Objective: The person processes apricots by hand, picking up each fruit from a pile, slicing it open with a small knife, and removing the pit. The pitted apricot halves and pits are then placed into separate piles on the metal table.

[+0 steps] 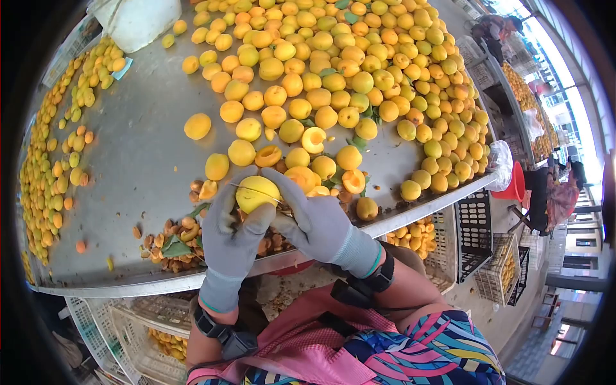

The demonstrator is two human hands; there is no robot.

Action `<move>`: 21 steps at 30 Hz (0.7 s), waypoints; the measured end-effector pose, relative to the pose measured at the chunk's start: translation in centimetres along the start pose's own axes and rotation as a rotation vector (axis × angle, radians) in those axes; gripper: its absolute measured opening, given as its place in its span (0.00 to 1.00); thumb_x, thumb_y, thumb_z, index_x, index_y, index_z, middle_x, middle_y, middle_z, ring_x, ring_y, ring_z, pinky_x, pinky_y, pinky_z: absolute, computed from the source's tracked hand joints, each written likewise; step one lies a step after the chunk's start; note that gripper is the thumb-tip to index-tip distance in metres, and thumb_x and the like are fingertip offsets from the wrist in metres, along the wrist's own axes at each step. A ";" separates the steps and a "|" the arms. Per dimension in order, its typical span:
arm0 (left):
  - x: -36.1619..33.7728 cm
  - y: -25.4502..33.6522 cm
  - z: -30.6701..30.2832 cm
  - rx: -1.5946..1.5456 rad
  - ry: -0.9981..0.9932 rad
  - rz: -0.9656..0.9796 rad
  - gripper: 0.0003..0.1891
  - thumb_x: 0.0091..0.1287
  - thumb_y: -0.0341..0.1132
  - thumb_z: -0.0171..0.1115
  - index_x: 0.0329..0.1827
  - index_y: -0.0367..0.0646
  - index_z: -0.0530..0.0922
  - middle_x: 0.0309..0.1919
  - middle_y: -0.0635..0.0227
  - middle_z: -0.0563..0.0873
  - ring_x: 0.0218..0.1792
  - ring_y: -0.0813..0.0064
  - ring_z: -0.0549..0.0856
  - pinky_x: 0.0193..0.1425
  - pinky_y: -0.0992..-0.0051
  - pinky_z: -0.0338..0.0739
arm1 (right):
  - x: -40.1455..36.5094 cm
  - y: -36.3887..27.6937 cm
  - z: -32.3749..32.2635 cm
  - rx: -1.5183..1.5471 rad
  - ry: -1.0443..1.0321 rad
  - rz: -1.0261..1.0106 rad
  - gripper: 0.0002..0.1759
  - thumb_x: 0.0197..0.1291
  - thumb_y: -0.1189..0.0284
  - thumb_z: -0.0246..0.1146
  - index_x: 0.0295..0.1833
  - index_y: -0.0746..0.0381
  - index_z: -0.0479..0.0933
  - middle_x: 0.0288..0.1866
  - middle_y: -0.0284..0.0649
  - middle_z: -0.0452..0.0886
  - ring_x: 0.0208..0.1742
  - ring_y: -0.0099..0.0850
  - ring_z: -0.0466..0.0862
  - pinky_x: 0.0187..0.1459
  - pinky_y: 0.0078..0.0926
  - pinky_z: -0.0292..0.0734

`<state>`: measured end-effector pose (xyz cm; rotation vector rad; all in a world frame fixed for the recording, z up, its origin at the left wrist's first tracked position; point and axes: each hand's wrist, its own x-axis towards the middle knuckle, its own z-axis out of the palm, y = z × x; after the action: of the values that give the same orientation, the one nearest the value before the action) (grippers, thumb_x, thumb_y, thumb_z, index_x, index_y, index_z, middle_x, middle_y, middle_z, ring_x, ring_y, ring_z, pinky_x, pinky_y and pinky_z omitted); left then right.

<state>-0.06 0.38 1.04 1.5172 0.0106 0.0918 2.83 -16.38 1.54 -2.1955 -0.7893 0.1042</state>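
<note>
at a metal sorting table (pixel 141 128), clock positions taken from the apricot in hand, a strip of loose apricots (pixel 48 160) lines the far side at nine o'clock. a pale container (pixel 138 24) stands at eleven. brown pits (pixel 170 249) and a few leaves lie near the table's edge at eight. the gloved left hand (pixel 224 234) reaches in from seven, fingers and thumb clamped on the yellow apricot (pixel 253 200), which is held above the table's near edge, crossed by a thin metallic strip. the gloved right hand (pixel 321 224) comes in from four, its fingertips bent to the fruit's right side; whether they grip strip or fruit cannot be told. the step in hand looks like a cut around the fruit; the next move seems to call for a firm left hold, an even turn along the strip and fingers kept off its line. open halves (pixel 314 139) lie at two, below a broad spread of whole apricots (pixel 346 54) at one. farther right, an openwork crate (pixel 500 273) sits at four and a red bucket (pixel 512 186) at three, another person (pixel 563 196) just beyond.
</note>
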 end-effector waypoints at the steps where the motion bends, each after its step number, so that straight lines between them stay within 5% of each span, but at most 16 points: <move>1: 0.1 0.0 0.0 -0.057 0.000 -0.027 0.27 0.65 0.41 0.67 0.62 0.34 0.72 0.50 0.66 0.82 0.48 0.79 0.80 0.55 0.79 0.75 | 0.1 0.3 0.3 0.002 0.035 -0.019 0.39 0.64 0.62 0.59 0.74 0.62 0.51 0.24 0.45 0.79 0.21 0.41 0.80 0.22 0.35 0.73; 9: -0.3 -1.0 0.9 -0.418 0.104 -0.269 0.21 0.69 0.37 0.61 0.59 0.33 0.73 0.49 0.68 0.82 0.46 0.81 0.80 0.51 0.79 0.75 | -0.1 -0.1 0.8 -0.033 0.055 0.087 0.40 0.63 0.60 0.59 0.76 0.59 0.49 0.23 0.45 0.79 0.20 0.42 0.80 0.22 0.36 0.73; 14: 0.1 0.3 -0.3 0.214 -0.022 0.011 0.28 0.68 0.44 0.61 0.64 0.31 0.69 0.55 0.62 0.78 0.53 0.76 0.78 0.58 0.76 0.73 | 0.0 0.5 0.8 0.033 0.058 -0.007 0.42 0.63 0.60 0.59 0.76 0.60 0.47 0.23 0.45 0.78 0.21 0.42 0.80 0.22 0.36 0.73; 21: -0.1 -0.1 0.4 -0.126 0.027 0.000 0.26 0.58 0.34 0.70 0.57 0.33 0.72 0.47 0.65 0.81 0.46 0.77 0.80 0.52 0.77 0.75 | -0.1 -0.7 0.4 0.063 0.022 0.030 0.42 0.60 0.62 0.61 0.75 0.61 0.49 0.23 0.44 0.78 0.22 0.42 0.80 0.23 0.36 0.73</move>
<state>-0.14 -0.01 1.00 1.3902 0.0259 0.1116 2.20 -15.80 1.72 -2.1461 -0.7312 0.1179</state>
